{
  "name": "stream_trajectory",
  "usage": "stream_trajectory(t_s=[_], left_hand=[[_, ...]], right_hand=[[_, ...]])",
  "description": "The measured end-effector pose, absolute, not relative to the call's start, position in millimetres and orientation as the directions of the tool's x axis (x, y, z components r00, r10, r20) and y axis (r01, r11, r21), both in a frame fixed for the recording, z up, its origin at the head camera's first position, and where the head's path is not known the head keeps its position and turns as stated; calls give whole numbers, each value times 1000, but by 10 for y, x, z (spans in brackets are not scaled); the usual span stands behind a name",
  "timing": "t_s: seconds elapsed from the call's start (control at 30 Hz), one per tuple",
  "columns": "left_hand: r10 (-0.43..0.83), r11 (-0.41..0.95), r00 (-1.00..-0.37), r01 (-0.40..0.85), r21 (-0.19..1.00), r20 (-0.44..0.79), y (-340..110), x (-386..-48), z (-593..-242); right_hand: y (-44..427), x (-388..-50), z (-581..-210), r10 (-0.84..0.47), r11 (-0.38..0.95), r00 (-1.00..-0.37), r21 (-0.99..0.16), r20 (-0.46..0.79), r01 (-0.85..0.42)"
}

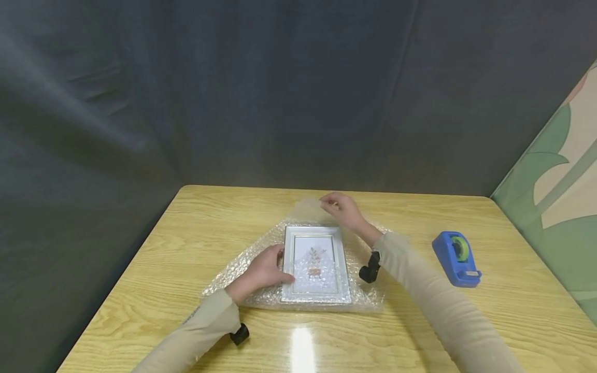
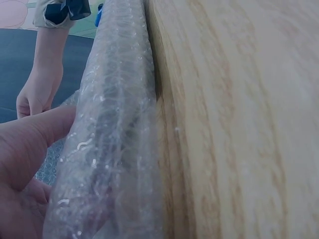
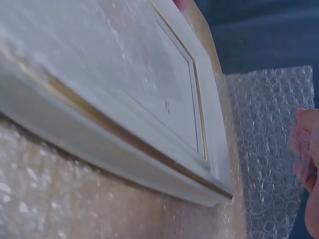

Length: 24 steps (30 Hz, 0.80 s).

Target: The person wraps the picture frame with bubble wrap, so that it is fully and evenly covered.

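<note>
the frame (image 1: 326, 267) lies flat, picture side up, near the middle of the table (image 1: 522, 311), on a sheet of bubble wrap (image 1: 247, 256). part of the wrap is folded up over its near edge and covers the lower part of the picture (image 1: 314, 261), a small potted plant. the frame's far end is bare, its top border pale with a gold line inside.

my left hand (image 1: 266, 269) rests at the frame's left side, thumb pressing on the folded wrap, forefinger touching the edge higher up; i cannot tell whether my other fingers curl under it. my right hand (image 1: 344, 210) is just past the frame's far edge, thumb and fingers pinching the far flap of wrap, which is lifted off the table.

well apart on my right stands the blue dispenser (image 1: 451, 264) with its green roll (image 1: 462, 248). a small black camera (image 1: 370, 267) sits at my right wrist and another (image 1: 240, 334) at my left. a dark curtain (image 1: 298, 93) hangs behind.
</note>
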<state>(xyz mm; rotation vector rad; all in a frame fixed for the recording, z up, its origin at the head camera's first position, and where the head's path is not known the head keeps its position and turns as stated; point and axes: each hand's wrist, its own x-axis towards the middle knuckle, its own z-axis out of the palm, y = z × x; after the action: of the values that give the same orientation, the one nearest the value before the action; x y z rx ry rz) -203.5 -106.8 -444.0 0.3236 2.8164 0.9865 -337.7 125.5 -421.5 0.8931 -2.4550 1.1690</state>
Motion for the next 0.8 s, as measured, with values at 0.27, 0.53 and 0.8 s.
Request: stream_trajectory(t_s=[0.27,0.53,0.8], left_hand=[[246,756,-968,156,636,-55,-1080,-2046,-4450],[230,750,-971,139,646,-58,-1088,-2043,-4463],[224,754,-973,133,644,-62,-1071,-2056,-4473]], right_hand=[[1215,-3187,-4156,-458,463,-760,-606,462,-647],[1271,-2917,-4194,-536,425,-745,-636,397,-644],[1331,-2726,-4423,-561,400,-722,-631,405,-665]])
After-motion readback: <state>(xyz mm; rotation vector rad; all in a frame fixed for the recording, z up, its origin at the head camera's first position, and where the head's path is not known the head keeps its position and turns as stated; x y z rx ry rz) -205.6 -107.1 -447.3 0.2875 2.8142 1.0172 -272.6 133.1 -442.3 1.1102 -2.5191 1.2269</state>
